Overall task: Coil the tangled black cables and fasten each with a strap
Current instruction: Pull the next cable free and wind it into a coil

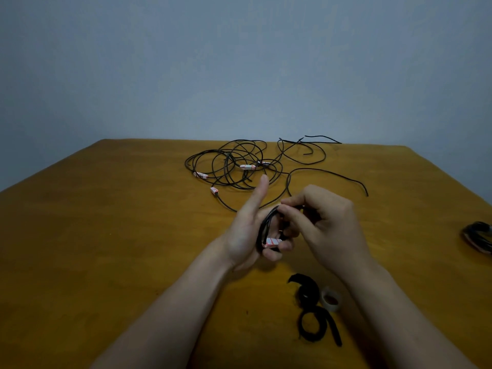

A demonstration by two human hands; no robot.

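Your left fingers [277,251] are curled to serve as a former. The small black coil [266,225] is looped round them, and its red-and-white label [272,242] lies across them at the bottom of the coil, likely trapped there so the first end cannot slip. Your thumb [258,195] stands straight up, off the coil, which leaves the top open for the next turn. The fingertips [288,206] of your right hand [330,222] pinch the strands at the top of the coil, seemingly laying a turn onto your left hand [247,230].

Beyond the coil, the tangle [239,166] of unwound cables sprawls on the table [106,235], with one strand running from it toward the coil. Nearer you than the coil and to its right, the black straps [311,315] lie beside a tape roll [331,299], within easy reach for fastening. Far to the right of the coil, at the frame edge, sits a dark bundle [478,237], possibly a finished cable.
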